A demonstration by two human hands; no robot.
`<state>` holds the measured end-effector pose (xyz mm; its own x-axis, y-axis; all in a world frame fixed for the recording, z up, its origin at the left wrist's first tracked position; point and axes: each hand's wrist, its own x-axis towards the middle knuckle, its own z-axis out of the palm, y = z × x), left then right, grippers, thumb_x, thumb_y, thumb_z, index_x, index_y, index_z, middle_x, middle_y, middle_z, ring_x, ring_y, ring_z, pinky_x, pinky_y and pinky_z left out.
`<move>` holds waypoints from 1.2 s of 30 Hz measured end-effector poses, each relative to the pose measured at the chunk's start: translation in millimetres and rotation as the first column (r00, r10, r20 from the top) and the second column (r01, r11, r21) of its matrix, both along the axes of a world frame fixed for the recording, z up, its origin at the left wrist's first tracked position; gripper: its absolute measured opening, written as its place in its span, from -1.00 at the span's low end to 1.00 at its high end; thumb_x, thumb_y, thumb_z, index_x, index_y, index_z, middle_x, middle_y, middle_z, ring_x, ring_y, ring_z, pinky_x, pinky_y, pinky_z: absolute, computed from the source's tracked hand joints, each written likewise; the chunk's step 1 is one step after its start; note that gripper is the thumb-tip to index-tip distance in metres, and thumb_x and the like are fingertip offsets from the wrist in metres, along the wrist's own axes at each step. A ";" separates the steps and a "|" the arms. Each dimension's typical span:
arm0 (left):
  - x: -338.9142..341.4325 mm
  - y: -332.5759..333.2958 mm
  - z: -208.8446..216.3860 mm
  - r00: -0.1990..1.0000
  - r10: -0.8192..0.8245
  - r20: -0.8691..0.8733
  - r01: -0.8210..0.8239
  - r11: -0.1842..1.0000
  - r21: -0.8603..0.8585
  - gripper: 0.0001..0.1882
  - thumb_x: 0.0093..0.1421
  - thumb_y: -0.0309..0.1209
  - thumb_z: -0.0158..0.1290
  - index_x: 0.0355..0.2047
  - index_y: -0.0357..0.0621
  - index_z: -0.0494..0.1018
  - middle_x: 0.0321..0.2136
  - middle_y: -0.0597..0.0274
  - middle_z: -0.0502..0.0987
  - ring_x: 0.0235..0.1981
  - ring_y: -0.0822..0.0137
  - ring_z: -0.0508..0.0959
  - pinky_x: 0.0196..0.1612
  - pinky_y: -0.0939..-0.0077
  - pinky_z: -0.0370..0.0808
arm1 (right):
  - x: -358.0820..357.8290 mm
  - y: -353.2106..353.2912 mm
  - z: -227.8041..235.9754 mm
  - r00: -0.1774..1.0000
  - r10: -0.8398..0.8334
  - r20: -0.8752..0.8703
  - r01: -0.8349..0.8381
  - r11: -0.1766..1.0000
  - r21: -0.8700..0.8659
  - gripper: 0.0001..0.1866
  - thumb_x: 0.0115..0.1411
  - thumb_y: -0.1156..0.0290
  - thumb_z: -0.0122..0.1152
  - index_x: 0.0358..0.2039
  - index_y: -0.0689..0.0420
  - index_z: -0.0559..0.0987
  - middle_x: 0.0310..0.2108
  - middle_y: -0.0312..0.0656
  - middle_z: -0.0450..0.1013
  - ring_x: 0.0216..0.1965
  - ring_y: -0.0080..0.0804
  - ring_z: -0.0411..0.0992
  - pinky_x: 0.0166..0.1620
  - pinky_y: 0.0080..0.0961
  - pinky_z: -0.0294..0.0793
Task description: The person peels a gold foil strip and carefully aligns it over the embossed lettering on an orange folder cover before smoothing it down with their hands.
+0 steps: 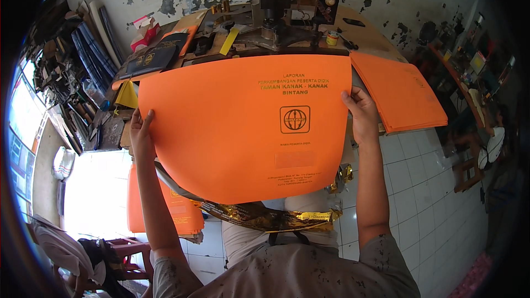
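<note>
Spread wide before me is a large orange cover sheet (221, 127), with gold lettering and a round emblem in a square frame on its right half. My left hand (142, 126) pinches its left edge, thumb on the front. At the right edge my right hand (360, 111) grips it the same way, the fingers partly behind the sheet. The sheet hides the near part of the bench. Below it, a used gold foil strip (265, 218) hangs across my lap.
A stamping press (273, 16) stands at the bench's back. Stacked orange sheets (403, 94) lie right, and another orange stack (187, 215) sits low left. Dark blue covers (157, 55), a yellow strip (228, 41), a small tin (332, 38) and a phone (353, 22) rest on the bench.
</note>
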<state>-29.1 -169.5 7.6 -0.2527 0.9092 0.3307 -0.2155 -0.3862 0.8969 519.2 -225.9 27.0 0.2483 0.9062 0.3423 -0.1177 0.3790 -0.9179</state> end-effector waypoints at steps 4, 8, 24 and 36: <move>10.2 -8.1 4.4 0.999 -0.002 -0.042 0.003 1.000 0.025 -0.51 0.38 -0.45 0.21 0.25 -0.29 0.35 0.01 0.10 0.66 0.03 0.37 0.66 0.09 0.48 0.58 | 3.2 -22.5 4.5 0.997 -0.065 0.044 0.063 0.997 0.037 -0.71 0.39 0.35 0.38 -0.02 0.29 0.62 -0.16 -0.26 0.61 -0.15 -0.59 0.54 0.01 -0.56 0.52; 37.7 -47.3 25.5 0.952 0.075 -0.296 -0.074 0.997 0.016 -0.40 0.41 -0.45 0.16 0.37 -0.28 0.22 0.15 -0.07 0.57 0.16 0.23 0.59 0.21 0.35 0.52 | 15.7 -81.9 17.8 0.941 -0.281 0.189 0.272 0.960 0.072 -0.75 0.42 0.42 0.32 0.00 0.30 0.58 -0.11 -0.22 0.60 -0.10 -0.58 0.53 0.01 -0.57 0.51; 317.5 -97.2 32.4 0.596 -0.580 -0.555 0.501 0.809 -0.308 -0.61 0.36 -0.44 0.23 0.16 -0.31 0.56 -0.34 0.33 0.67 -0.53 0.60 0.50 -0.47 0.58 0.46 | 328.3 -108.8 100.8 0.431 -0.331 0.839 0.598 0.801 0.009 -0.83 0.40 0.41 0.31 -0.11 0.24 0.63 -0.27 -0.40 0.52 -0.27 -0.68 0.42 -0.15 -0.60 0.42; 353.9 -97.1 7.5 0.800 -0.564 -0.206 0.572 0.820 -0.025 -0.10 0.36 -0.50 0.17 0.57 -0.22 -0.09 0.43 -0.18 0.24 0.30 0.07 0.49 0.30 0.18 0.44 | 306.0 31.6 -21.1 0.012 0.149 0.989 0.600 0.790 -0.126 -0.23 0.41 -0.17 0.13 0.50 -0.05 0.31 0.58 0.02 -0.02 0.59 -0.02 -0.06 0.53 0.10 -0.05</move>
<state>324.8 -266.6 15.1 0.3787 0.8557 0.3527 -0.2286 -0.2828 0.9315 825.1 -194.3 5.9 0.2729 0.9565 0.1034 0.9602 -0.2642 -0.0904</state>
